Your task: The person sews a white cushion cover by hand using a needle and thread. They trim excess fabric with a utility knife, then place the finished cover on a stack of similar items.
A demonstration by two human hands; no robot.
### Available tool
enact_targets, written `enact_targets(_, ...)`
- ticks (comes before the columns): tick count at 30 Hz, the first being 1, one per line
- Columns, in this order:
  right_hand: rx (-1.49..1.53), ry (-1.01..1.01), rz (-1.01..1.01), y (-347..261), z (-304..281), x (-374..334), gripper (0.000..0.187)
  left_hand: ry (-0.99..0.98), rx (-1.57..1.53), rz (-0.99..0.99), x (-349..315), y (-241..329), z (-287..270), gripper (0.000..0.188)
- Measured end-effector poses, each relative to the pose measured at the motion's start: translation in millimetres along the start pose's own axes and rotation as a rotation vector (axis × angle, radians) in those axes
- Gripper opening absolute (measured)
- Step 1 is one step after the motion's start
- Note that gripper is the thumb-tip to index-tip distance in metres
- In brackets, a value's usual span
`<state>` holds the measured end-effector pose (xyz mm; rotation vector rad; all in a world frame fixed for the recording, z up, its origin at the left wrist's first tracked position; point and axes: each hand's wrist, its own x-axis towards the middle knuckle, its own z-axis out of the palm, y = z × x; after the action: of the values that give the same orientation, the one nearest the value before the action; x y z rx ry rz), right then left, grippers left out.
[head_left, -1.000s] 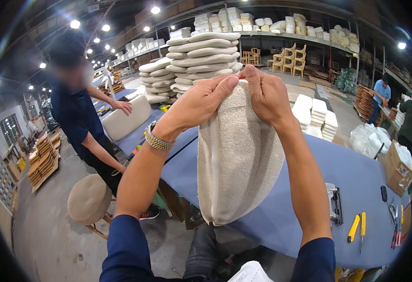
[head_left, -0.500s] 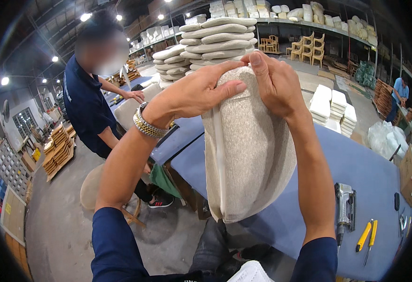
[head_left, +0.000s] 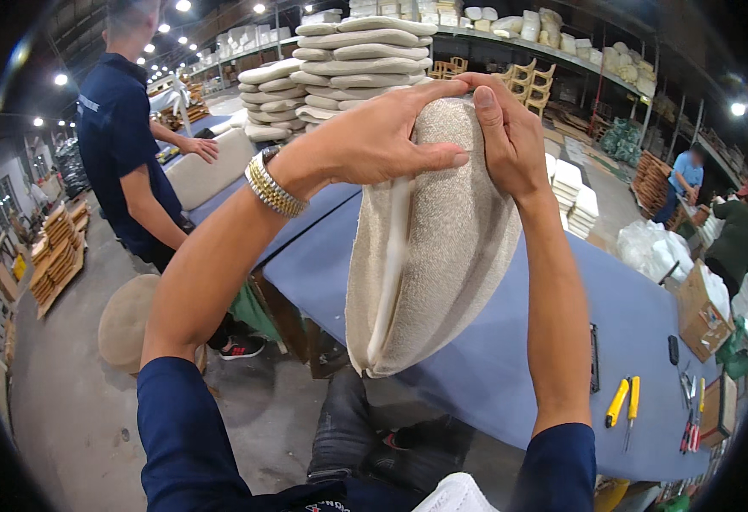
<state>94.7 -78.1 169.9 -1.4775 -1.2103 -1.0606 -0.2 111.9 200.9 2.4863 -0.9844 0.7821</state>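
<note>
Between my hands a seat cushion (head_left: 455,247), covered in beige woven fabric, stands on its edge above the table. Its cover's side flap hangs apart on the left, and a strip of white padding shows in the gap. My left hand (head_left: 382,141), with a metal watch at the wrist, grips the upper left of the cushion, thumb pressed on the fabric. At the top right my right hand (head_left: 515,141) closes round the cover, its thumb upright by the edge. The fingertips of both hands meet behind the top, partly hidden.
The blue table (head_left: 485,367) bears a yellow knife (head_left: 617,403) and a yellow-handled screwdriver (head_left: 633,401) at right. Stacked cushions (head_left: 361,55) rise behind. A co-worker (head_left: 118,141) stands at left beside a round padded stool (head_left: 131,324). A cardboard box (head_left: 704,316) sits at the table's right end.
The surroundings have shifted left in view. The cushion is more tilted and its side gap shows wider. The air stapler is now mostly hidden by my right forearm. Both hands keep their hold.
</note>
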Motion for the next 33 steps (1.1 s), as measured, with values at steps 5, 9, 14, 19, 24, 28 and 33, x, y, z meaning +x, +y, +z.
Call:
enact_targets(5,-0.045,-0.022,0.144,-2,-24,-10,0.052,0.295,-0.276,-0.140,-22,19,59,0.115)
enact_targets(9,-0.082,0.019,0.142,0,-45,-18,0.054,0.430,-0.381,-0.187,-50,50,108,0.116)
enact_targets(14,-0.051,0.065,0.165,3,-60,-27,0.054,0.438,-0.451,-0.192,-75,56,150,0.113)
enact_targets(19,0.053,0.134,0.185,3,-75,-36,0.052,0.462,-0.372,-0.184,-93,70,169,0.102)
enact_targets(24,0.198,0.376,0.074,-6,-97,-53,0.059,0.428,-0.090,-0.042,-87,91,159,0.085)
enact_targets(28,0.503,0.433,0.210,54,-121,-156,0.061,0.370,0.302,0.133,-86,86,175,0.076)
enact_targets(33,0.398,0.210,1.194,43,-81,-324,0.052,-0.046,0.323,-0.053,-152,53,264,0.062)
